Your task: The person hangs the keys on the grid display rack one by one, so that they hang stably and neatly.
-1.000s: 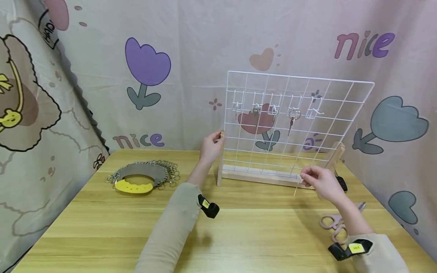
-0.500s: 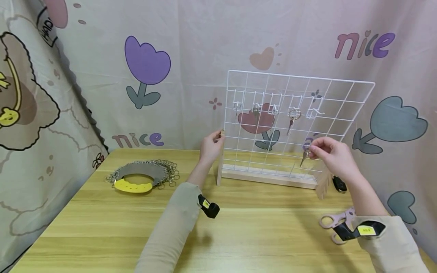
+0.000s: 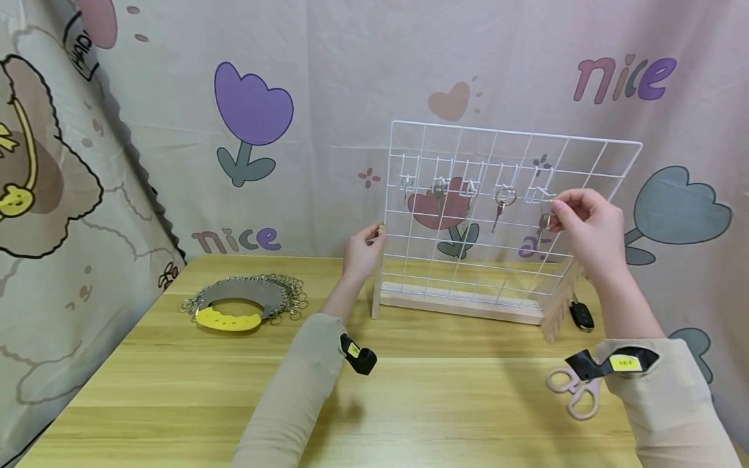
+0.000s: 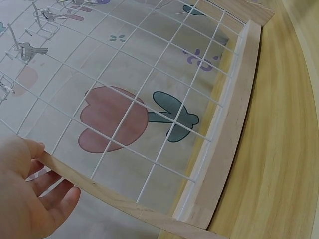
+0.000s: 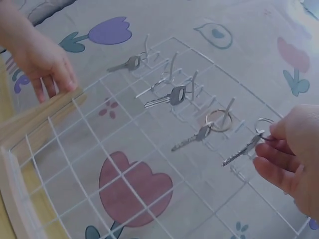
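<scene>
My right hand (image 3: 591, 231) pinches a key ring (image 5: 264, 123) between thumb and fingers, and a silver key (image 5: 243, 150) dangles from it. That hand is at the right part of a white wire grid rack (image 3: 515, 132), close to the rightmost white hook (image 3: 537, 193). Other keys hang from the hooks further left, including a key (image 5: 203, 133) on a large ring and a square-headed key (image 5: 178, 94). My left hand (image 3: 361, 252) grips the top of the rack's wooden left post (image 4: 99, 190), thumb and fingers on either side.
Pink-handled scissors (image 3: 579, 389) lie under the right forearm, their blades hidden. A black car key (image 3: 582, 316) rests behind the rack's right foot. On the left of the wooden table (image 3: 433, 403) is a chainmail-edged metal piece with a yellow grip (image 3: 228, 320).
My right hand has risen from the rack's base to hook height, carrying the key up and to the right. The left hand stays on the post.
</scene>
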Motion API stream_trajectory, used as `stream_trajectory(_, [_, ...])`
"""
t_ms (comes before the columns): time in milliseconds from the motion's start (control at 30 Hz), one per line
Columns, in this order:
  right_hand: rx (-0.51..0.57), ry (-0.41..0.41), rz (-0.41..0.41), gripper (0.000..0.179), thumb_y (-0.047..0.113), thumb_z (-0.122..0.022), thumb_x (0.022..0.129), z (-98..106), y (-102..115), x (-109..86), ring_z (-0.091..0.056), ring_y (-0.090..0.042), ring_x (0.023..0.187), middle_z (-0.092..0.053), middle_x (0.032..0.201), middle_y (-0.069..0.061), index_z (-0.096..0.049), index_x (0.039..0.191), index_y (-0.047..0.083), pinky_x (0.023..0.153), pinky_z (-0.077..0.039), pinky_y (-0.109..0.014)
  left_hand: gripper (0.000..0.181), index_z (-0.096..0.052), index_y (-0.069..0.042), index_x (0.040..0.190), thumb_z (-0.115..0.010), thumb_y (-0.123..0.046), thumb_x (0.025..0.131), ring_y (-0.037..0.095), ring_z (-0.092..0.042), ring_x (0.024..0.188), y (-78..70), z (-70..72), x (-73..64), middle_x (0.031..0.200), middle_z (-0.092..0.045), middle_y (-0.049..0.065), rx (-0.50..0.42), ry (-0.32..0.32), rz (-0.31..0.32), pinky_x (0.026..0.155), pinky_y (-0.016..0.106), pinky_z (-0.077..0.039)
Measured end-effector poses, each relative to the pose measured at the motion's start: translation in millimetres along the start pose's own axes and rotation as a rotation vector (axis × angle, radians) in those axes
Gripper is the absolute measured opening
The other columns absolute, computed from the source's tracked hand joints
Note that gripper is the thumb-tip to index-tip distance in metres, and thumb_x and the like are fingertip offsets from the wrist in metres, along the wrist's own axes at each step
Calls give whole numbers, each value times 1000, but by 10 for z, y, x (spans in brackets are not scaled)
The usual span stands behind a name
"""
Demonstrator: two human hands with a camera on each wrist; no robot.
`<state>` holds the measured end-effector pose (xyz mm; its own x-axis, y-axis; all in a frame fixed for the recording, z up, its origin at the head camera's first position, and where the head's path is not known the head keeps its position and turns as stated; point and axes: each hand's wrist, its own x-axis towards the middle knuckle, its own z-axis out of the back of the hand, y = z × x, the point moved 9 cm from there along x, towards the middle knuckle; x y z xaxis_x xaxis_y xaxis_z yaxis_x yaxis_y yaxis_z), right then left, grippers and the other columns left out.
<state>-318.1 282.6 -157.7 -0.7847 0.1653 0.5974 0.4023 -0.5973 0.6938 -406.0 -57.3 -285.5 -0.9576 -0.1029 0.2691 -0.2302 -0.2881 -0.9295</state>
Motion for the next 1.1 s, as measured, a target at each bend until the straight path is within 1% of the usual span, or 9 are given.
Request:
stream_trajectory(100, [39,-51,-46,9,22,-55,93,37,-16,47,-54,-4,70,-55,82,5,-59,95,14,63,-48,-9,39,-53,-8,131,-56,-22,94,25,-57,108,-6,-2,-1,125,-58,9,1,-1,1,88,35,-48])
stream_trajectory(200, [74,-85,-88,8,23,-54,93,64,-55,80,-54,-4,71,-55,83,5,-59,95,17,62,-47,-9,39,-53,-9,131,-56,-23,94,25,-56,108,-5,-9,-4,125,-58,9,1,0,8,88,35,-48])
stream_trajectory(367, [84,-86,-136,6,22,-54,93,43,-144,112,-54,-2,70,-55,81,7,-58,93,17,61,-48,-10,39,-53,-10,131,-56,-22,94,24,-56,108,-3,-15,-5,125,-58,8,1,0,14,88,34,-48])
stream_trajectory(500, [76,-79,-150,5,21,-54,94,9,-200,118,-54,0,69,-55,79,11,-57,92,17,60,-48,-9,39,-53,-10,131,-56,-22,94,24,-57,108,-8,-20,-7,125,-58,8,3,2,16,88,34,-49])
stream_trajectory(667, [97,-83,-131,2,15,-56,92,-14,-206,127,-55,2,66,-57,76,16,-58,91,14,58,-48,-10,39,-53,-11,132,-56,-21,94,23,-57,107,-4,-26,-7,125,-58,8,4,3,23,87,33,-49])
stream_trajectory(800, [104,-57,-119,6,12,-57,91,-49,-214,125,-56,4,65,-58,74,21,-58,96,8,58,-48,-10,40,-53,-10,132,-56,-20,94,24,-57,107,-4,-28,-11,126,-58,8,2,2,23,87,33,-49])
stream_trajectory(900, [106,-27,-121,9,11,-56,92,-95,-252,104,-57,5,65,-58,73,23,-56,98,5,58,-48,-10,39,-53,-9,131,-56,-21,94,24,-57,107,-10,-19,-14,125,-58,8,4,1,9,88,33,-49])
stream_trajectory(1000, [134,3,-137,5,10,-55,93,-151,-329,64,-57,3,65,-59,73,22,-57,97,8,58,-49,-11,38,-54,-7,130,-56,-19,94,26,-58,106,-26,7,-34,123,-59,10,16,5,-32,87,34,-49])
stream_trajectory(1100, [154,33,-149,5,9,-54,93,-225,-418,-2,-58,2,65,-60,72,20,-57,92,13,57,-48,-11,38,-54,-4,128,-55,-18,94,28,-58,107,-39,42,-94,122,-60,13,40,38,-76,90,35,-48])
